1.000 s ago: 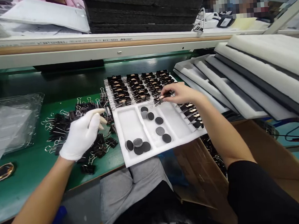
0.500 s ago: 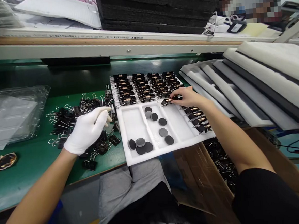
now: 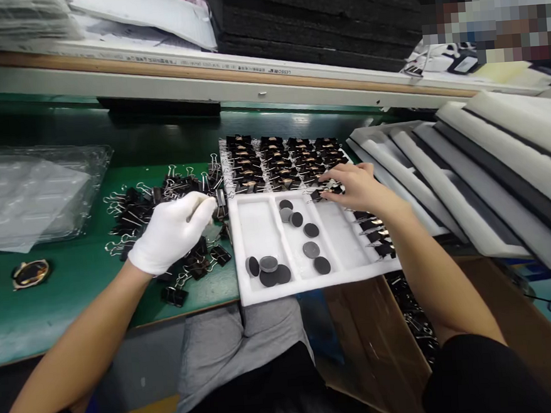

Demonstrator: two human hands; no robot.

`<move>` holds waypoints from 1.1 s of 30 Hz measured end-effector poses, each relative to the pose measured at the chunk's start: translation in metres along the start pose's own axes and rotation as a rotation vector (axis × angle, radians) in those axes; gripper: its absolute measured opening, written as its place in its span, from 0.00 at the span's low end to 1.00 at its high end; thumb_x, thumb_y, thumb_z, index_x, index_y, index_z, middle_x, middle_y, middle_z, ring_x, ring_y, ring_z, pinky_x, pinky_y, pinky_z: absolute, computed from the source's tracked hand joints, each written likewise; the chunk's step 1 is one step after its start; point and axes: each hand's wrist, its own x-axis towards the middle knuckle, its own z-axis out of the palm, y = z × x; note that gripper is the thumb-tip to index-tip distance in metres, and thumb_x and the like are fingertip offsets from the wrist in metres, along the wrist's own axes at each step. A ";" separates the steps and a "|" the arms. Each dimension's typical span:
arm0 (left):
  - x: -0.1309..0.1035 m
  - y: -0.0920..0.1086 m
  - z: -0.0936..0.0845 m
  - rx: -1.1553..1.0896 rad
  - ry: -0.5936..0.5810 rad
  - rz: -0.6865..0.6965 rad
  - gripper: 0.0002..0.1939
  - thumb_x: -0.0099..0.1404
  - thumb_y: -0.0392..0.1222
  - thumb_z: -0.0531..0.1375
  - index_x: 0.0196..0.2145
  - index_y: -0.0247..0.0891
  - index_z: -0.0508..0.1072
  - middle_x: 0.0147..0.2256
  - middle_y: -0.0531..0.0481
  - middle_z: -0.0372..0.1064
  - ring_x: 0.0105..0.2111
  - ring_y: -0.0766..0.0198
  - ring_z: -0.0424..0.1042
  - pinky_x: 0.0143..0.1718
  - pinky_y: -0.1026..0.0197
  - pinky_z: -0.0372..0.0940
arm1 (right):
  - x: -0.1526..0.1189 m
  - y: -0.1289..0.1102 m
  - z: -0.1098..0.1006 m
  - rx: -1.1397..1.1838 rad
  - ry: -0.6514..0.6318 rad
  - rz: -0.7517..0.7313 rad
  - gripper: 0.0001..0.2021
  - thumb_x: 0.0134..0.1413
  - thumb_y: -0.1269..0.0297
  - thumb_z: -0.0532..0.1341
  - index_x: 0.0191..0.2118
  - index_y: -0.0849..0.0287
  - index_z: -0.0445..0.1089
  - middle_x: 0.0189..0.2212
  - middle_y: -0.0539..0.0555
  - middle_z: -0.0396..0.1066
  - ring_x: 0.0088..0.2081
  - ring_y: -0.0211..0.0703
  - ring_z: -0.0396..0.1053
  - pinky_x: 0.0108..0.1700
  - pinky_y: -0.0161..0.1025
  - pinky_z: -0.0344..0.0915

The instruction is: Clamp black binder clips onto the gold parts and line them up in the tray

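Observation:
My left hand [image 3: 173, 232], in a white glove, is closed in a pinch over a heap of black binder clips [image 3: 197, 265]. Whatever sits between its fingertips is too small to make out. To its right lies a white foam tray [image 3: 300, 286] with compartments. My bare right hand [image 3: 362, 191] hovers over the tray's third column, thumb and fingers apart. Just by its fingertips is a gold-edged piece with black clips [image 3: 316, 195], resting at the front of that column. Rows of similar clipped pieces [image 3: 279, 162] fill the tray's far half. Loose dark discs [image 3: 311, 230] lie in the nearer compartments.
Clear plastic trays [image 3: 34, 198] and a gold-rimmed dark piece [image 3: 31, 274] lie on the green table at left. Stacked foam trays [image 3: 447, 175] lean at right. A shelf edge [image 3: 248, 86] crosses behind. Below right, a cardboard box [image 3: 364, 326] holds more clips.
My right thumb and fingers have spread from the clipped piece, which stays in the third column. My left hand keeps its pinch near the clips. The whole view has shifted slightly.

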 end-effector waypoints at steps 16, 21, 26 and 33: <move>-0.078 -0.120 -0.091 0.081 0.712 -0.414 0.26 0.58 0.51 0.61 0.17 0.41 0.47 0.19 0.56 0.43 0.23 0.68 0.47 0.26 0.60 0.48 | 0.025 -0.091 0.072 0.294 -0.258 -0.225 0.15 0.54 0.46 0.60 0.44 0.42 0.74 0.48 0.63 0.74 0.33 0.60 0.77 0.35 0.58 0.72; -0.123 -0.139 -0.093 0.043 0.782 -0.488 0.25 0.56 0.51 0.59 0.20 0.43 0.43 0.19 0.58 0.41 0.21 0.70 0.47 0.23 0.62 0.51 | 0.027 -0.070 0.103 0.402 -0.185 -0.235 0.16 0.45 0.42 0.66 0.42 0.34 0.73 0.45 0.64 0.73 0.29 0.59 0.74 0.31 0.58 0.68; -0.133 -0.139 -0.098 0.017 0.876 -0.495 0.24 0.61 0.52 0.57 0.23 0.44 0.43 0.20 0.59 0.43 0.20 0.70 0.50 0.24 0.62 0.57 | 0.026 -0.061 0.115 0.447 -0.166 -0.280 0.16 0.49 0.41 0.65 0.45 0.28 0.71 0.45 0.65 0.72 0.30 0.58 0.74 0.33 0.58 0.67; -0.168 -0.136 -0.131 0.649 0.711 -0.590 0.33 0.59 0.59 0.62 0.57 0.39 0.68 0.64 0.32 0.60 0.69 0.45 0.56 0.68 0.44 0.55 | 0.020 -0.080 0.095 0.476 -0.153 -0.223 0.16 0.49 0.39 0.64 0.44 0.31 0.74 0.44 0.62 0.73 0.33 0.61 0.77 0.33 0.60 0.70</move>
